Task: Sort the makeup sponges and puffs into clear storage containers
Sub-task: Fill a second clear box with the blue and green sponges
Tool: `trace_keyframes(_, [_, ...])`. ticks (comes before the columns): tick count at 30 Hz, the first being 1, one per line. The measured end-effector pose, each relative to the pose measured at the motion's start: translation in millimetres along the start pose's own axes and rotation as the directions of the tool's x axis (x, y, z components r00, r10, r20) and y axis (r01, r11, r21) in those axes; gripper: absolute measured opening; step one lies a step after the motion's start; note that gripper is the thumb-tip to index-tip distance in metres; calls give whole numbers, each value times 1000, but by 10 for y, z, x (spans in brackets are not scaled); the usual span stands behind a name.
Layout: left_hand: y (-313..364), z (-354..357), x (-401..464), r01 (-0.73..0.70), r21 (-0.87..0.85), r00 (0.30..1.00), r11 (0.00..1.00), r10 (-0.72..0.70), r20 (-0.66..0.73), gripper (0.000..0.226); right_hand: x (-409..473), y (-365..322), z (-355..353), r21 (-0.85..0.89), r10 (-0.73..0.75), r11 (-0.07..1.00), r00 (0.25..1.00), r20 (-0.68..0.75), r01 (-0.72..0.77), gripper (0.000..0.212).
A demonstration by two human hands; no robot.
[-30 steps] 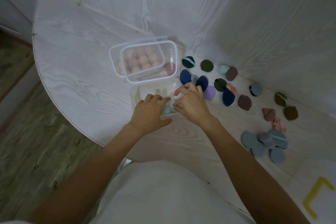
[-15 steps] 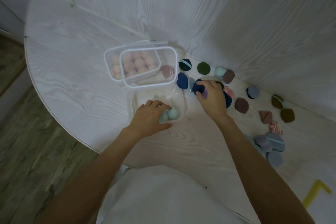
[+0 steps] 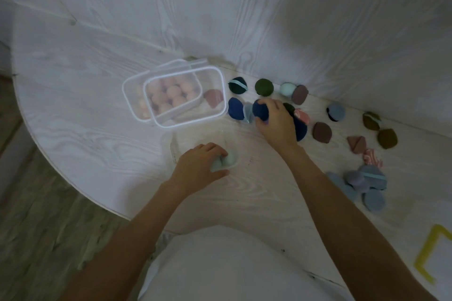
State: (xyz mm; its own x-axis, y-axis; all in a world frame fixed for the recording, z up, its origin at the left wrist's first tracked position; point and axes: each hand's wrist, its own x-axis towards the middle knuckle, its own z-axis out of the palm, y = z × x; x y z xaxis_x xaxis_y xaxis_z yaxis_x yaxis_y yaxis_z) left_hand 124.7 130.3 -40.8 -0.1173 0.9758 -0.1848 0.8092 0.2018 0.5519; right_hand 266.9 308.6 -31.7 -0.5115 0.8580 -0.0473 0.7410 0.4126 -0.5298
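Note:
My left hand (image 3: 199, 166) holds the near wall of a low clear container (image 3: 174, 146), thumb outside and fingers over the rim. Two mint sponges (image 3: 230, 159) lie inside by my fingertips. My right hand (image 3: 277, 123) reaches to the loose pile, its fingers curled around a purple sponge (image 3: 265, 123) that barely shows under the thumb. The fingers also touch a navy puff (image 3: 259, 110). Behind stands a second clear container (image 3: 133, 105) full of pink sponges (image 3: 171, 95).
A clear lid or box (image 3: 221, 80) overlaps the pink container, with a mauve puff (image 3: 214, 98) under it. Green, brown, blue and mint puffs lie along the wall, and a grey-blue heap (image 3: 371, 188) sits at right. The rounded table edge (image 3: 73, 186) is at left.
My right hand left the container, moved right to the pile and closed over the purple sponge beside the navy puff. My left hand stayed on the container.

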Motion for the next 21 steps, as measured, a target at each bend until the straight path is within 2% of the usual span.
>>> trace_keyframes(3, [6,56,-43,-37,18,993,999,39,-111,39,-105,-241,-120,169,-57,982,989,-139,81,32])
trace_keyframes(5, [24,86,-76,-26,42,985,999,33,-171,38,-246,-476,-144,240,-181,951,981,-73,194,31])
trace_keyframes(7, [46,115,-118,-13,51,978,999,24,-209,40,-389,-652,-54,144,-310,943,949,57,299,31])
trace_keyframes(9, [61,137,-145,-10,51,970,999,22,-241,42,-440,-696,106,7,-374,926,914,155,378,28])
trace_keyframes(15, [33,144,-217,5,-10,960,1000,-8,-279,43,-341,-749,333,-219,-339,872,862,377,438,21])
trace_keyframes(21, [3,174,-226,139,-153,944,978,-178,-277,67,-396,-747,282,-177,-287,903,856,431,392,25])
